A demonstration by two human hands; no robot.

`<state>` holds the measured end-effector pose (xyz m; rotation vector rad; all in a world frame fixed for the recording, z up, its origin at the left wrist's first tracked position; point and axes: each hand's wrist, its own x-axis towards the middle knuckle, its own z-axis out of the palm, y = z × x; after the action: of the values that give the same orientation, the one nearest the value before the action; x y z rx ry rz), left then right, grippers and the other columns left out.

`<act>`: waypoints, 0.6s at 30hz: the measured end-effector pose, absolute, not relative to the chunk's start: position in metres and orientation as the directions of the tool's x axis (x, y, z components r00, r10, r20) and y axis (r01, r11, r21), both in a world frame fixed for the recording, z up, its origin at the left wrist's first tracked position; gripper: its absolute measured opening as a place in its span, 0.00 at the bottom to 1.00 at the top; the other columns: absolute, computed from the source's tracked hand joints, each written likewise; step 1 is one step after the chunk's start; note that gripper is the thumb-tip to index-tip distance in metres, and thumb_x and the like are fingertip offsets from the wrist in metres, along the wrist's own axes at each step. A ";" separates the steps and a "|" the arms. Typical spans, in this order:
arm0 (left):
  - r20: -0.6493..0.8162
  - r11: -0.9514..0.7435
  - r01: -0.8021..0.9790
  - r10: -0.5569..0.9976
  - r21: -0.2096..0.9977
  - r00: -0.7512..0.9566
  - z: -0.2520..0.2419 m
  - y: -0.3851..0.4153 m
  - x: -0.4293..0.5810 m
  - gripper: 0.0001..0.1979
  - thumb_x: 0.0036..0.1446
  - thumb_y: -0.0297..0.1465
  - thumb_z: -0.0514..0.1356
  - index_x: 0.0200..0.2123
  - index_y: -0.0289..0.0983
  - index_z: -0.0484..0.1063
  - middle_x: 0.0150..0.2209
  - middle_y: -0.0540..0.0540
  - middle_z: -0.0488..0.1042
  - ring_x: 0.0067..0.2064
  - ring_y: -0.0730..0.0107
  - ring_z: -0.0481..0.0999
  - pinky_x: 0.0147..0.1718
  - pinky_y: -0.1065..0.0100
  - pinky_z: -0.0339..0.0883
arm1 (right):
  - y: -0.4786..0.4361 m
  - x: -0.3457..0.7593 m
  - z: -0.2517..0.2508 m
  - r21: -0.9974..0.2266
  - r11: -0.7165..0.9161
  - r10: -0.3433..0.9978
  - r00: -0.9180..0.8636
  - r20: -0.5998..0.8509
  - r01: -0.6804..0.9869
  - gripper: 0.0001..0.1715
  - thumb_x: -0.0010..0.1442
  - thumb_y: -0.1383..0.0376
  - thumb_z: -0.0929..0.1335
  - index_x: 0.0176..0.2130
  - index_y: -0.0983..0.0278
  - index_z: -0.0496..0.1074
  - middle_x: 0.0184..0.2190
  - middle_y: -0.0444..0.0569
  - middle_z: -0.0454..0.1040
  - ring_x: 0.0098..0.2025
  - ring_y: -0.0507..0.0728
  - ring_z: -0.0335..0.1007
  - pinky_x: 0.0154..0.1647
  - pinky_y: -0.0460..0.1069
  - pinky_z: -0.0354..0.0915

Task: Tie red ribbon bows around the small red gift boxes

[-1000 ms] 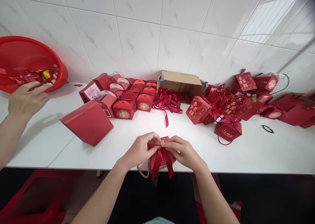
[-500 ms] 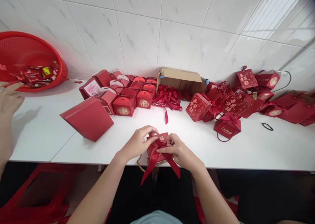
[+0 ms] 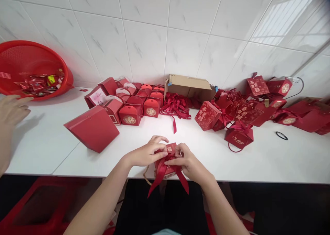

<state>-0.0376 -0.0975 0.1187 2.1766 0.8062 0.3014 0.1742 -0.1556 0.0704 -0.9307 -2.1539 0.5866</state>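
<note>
Left grip (image 3: 149,152): thumb and fingertips close together at the ribbon (image 3: 160,174), beside the knot area. Can't tell if it's pinched or just touched. Right grip (image 3: 189,162): thumb laid across the ribbon, index curled back by the lid; can't confirm a pinch there either.

Box (image 3: 168,175) sits between the hands at the desk's near edge, ribbon over its front, two tails splayed down past the edge. Rope handle (image 3: 145,175) off its left side.

Looks like bow dressing. To do it well: steady the knot with one side, work loops with the other, small pulls, alternate. Keep the bow centred on the front and ribbon flat, no twists. Even up the tails last. Don't press the lid; the card would probably crease. Keep the rope clear of the tails. I'd slide the box inboard a little, it's near the edge.

Further out on the desk (image 3: 257,162): loose ribbon pile (image 3: 175,104) at the carton (image 3: 189,81), big box (image 3: 92,128) to the left, bowed box (image 3: 238,138) right, handy as a reference for bow shape.
</note>
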 end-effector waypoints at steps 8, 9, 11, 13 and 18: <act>-0.051 -0.509 0.391 0.559 0.767 0.828 0.118 -0.082 -0.038 0.05 0.55 0.36 0.60 0.31 0.41 0.71 0.62 0.49 0.58 0.64 0.58 0.50 0.58 0.59 0.54 | -0.156 0.176 0.068 -0.629 0.644 0.757 -0.483 0.441 0.436 0.24 0.61 0.77 0.62 0.45 0.51 0.76 0.36 0.47 0.56 0.42 0.54 0.58 0.46 0.52 0.69; -0.059 -0.508 0.406 0.568 0.759 0.821 0.118 -0.080 -0.039 0.06 0.57 0.36 0.58 0.31 0.41 0.72 0.61 0.50 0.59 0.64 0.59 0.51 0.58 0.59 0.54 | -0.156 0.176 0.068 -0.636 0.645 0.755 -0.480 0.447 0.423 0.25 0.60 0.77 0.62 0.45 0.51 0.76 0.36 0.47 0.56 0.42 0.54 0.58 0.46 0.52 0.69; -0.071 -0.510 0.435 0.585 0.742 0.808 0.117 -0.079 -0.041 0.11 0.59 0.37 0.55 0.29 0.41 0.72 0.60 0.50 0.61 0.63 0.59 0.52 0.58 0.58 0.53 | -0.156 0.175 0.067 -0.642 0.654 0.747 -0.476 0.464 0.401 0.24 0.60 0.77 0.63 0.45 0.51 0.76 0.36 0.47 0.56 0.42 0.54 0.58 0.46 0.52 0.70; -0.069 -0.521 0.442 0.587 0.730 0.807 0.118 -0.078 -0.042 0.12 0.59 0.38 0.55 0.28 0.40 0.71 0.59 0.49 0.63 0.62 0.59 0.53 0.58 0.58 0.53 | -0.156 0.175 0.066 -0.635 0.666 0.737 -0.475 0.481 0.391 0.24 0.60 0.76 0.63 0.45 0.51 0.76 0.36 0.47 0.55 0.42 0.54 0.58 0.44 0.51 0.70; -0.064 -0.545 0.386 0.517 0.744 0.853 0.118 -0.076 -0.046 0.05 0.56 0.35 0.59 0.33 0.42 0.73 0.61 0.50 0.60 0.64 0.59 0.50 0.60 0.58 0.51 | -0.155 0.176 0.066 -0.619 0.681 0.725 -0.480 0.494 0.392 0.24 0.59 0.78 0.64 0.45 0.52 0.76 0.35 0.46 0.54 0.41 0.54 0.57 0.43 0.50 0.70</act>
<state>-0.0456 -0.0761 0.1181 2.2124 0.6525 0.2070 0.1757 -0.1547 0.0662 -0.8549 -2.1214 0.5533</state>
